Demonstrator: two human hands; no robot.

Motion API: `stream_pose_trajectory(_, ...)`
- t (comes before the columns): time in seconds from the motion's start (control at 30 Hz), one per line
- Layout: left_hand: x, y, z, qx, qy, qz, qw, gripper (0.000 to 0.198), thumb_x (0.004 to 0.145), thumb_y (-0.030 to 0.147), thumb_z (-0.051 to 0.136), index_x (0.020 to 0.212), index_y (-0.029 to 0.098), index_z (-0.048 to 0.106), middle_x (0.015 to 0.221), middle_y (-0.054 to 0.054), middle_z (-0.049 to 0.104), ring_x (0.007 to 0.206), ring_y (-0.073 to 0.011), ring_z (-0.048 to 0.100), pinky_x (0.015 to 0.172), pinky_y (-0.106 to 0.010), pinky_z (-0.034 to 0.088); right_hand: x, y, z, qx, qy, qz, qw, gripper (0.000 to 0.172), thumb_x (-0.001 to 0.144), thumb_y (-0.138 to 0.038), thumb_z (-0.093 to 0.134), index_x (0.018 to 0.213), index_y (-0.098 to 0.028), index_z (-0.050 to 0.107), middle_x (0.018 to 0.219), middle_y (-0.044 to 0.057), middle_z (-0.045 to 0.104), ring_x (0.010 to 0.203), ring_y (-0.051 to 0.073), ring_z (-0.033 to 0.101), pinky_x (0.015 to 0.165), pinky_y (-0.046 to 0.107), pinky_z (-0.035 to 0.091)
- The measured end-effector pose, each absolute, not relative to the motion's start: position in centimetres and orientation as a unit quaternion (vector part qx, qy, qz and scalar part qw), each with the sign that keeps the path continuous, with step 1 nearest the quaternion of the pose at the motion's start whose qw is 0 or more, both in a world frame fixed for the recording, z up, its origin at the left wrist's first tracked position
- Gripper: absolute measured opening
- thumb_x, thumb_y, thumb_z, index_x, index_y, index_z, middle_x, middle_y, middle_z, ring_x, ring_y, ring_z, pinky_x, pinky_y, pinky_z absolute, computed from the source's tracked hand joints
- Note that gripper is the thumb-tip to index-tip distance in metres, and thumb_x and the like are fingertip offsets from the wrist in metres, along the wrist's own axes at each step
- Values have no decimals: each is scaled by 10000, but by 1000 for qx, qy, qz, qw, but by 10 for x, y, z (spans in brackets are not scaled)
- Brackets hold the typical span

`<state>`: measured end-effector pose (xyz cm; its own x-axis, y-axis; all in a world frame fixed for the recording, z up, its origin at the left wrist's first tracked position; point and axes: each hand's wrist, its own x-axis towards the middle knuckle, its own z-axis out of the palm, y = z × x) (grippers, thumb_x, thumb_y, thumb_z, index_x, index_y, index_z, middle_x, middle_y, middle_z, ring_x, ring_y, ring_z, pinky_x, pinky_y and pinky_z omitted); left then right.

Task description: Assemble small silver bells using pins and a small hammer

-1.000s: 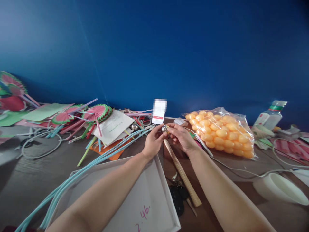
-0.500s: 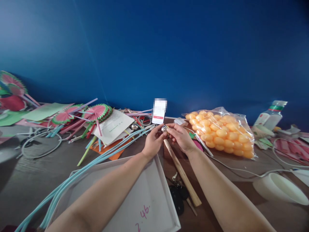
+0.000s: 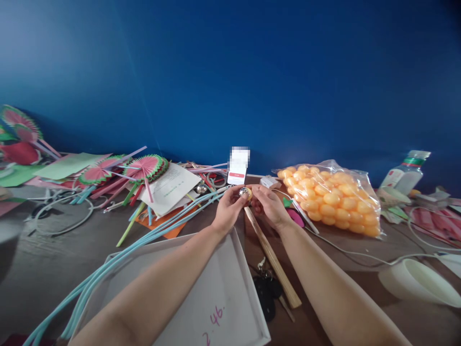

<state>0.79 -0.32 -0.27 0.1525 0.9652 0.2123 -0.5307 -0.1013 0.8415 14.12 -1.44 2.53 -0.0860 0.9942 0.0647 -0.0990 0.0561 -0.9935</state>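
Observation:
Between my hands is a small shiny silver ball (image 3: 244,191), with a yellowish-orange edge on its right side. My left hand (image 3: 229,209) is closed round it, thumb and forefinger against it. Close on the ball's right, my right hand (image 3: 270,204) has its fingers bent together. What they pinch, if anything, is hidden. Below my hands a flat wooden stick (image 3: 272,254) lies slanted on the dark table. Just behind them stands a phone (image 3: 238,168) with a lit, partly blurred screen.
A white box lid (image 3: 201,283) lies under my left forearm, beside light-blue tubes (image 3: 144,240). Keys (image 3: 266,290) lie by the stick. Right are a clear bag of orange balls (image 3: 331,197), a bottle (image 3: 405,173) and a white cup (image 3: 414,283). Paper fans (image 3: 144,168) lie left.
The silver ball has turned slightly and moved a little left, showing an orange edge. My right thumb and fingers have shifted away from its front.

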Motion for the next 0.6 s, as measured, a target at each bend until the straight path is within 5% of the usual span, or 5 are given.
stream_pose_trajectory(0.6,6,-1,-3,394,294,609,623,364,681,327,763,965,146,625,858,-42,669,726,-132,620,713,-288,514,137,-19,26,-454,-570,499,469,444,772,-525,674,1105,-240,603,691,-30,584,507,89,462,464,221,367)
